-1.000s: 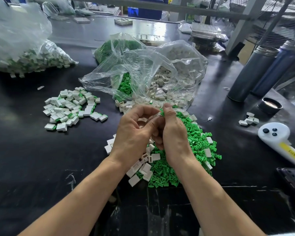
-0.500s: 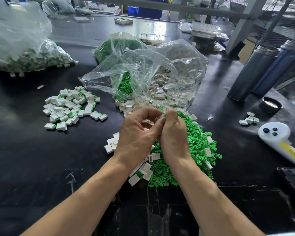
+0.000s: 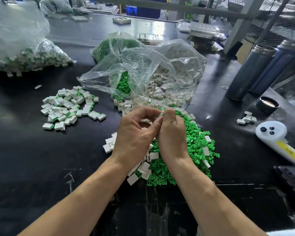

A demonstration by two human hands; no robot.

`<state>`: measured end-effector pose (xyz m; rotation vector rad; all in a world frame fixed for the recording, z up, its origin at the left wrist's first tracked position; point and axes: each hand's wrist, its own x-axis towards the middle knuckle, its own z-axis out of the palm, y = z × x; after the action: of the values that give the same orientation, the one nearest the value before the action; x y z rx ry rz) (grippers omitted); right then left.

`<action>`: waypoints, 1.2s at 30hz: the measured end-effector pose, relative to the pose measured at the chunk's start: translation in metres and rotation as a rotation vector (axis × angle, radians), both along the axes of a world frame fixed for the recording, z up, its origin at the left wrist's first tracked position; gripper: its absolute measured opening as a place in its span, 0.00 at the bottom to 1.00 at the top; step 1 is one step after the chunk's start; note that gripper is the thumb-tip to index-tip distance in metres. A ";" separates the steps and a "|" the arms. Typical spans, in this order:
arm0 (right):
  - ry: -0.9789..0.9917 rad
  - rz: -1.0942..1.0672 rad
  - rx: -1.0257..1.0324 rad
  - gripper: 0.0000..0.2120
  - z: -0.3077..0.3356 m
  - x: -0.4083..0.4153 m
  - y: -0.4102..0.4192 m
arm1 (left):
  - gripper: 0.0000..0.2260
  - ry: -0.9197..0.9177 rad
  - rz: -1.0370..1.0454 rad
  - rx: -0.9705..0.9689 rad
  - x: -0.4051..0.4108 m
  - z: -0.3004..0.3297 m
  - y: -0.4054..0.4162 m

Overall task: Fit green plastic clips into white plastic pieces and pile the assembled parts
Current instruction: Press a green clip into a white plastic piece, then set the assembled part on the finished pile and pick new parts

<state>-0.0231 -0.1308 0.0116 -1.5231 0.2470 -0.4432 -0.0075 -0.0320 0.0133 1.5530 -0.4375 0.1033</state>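
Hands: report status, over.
Left hand and right hand together, pinching a white piece over the green clip heap. Assembled pile sits left. Nothing in the way.

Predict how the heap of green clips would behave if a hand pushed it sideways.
The green clips lie loose, so they would probably scatter, not slide as one. Their pronged shapes might snag together in clumps. Being small plastic, they are likely light and easily moved.

The dark surface point(image 3: 32, 167) carries a pile of assembled parts point(image 3: 70, 106) at centre left, loose green clips point(image 3: 194, 150) at centre, clear bags point(image 3: 143, 74) above them, two metal cylinders point(image 3: 249, 72) at upper right.
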 end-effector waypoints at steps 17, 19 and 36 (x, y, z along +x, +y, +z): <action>-0.105 0.127 -0.190 0.06 0.008 -0.004 -0.025 | 0.07 0.023 0.069 -0.029 0.012 0.001 0.016; -0.090 0.147 -0.229 0.03 0.008 -0.004 -0.025 | 0.07 0.023 0.078 -0.028 0.015 0.000 0.018; 0.035 0.023 -0.233 0.05 0.002 -0.001 -0.027 | 0.06 -0.240 0.181 0.371 0.013 -0.004 0.020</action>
<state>-0.0239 -0.1577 0.0137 -1.7607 0.2106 -0.4392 0.0058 -0.0118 0.0093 1.9550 -0.5247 0.3684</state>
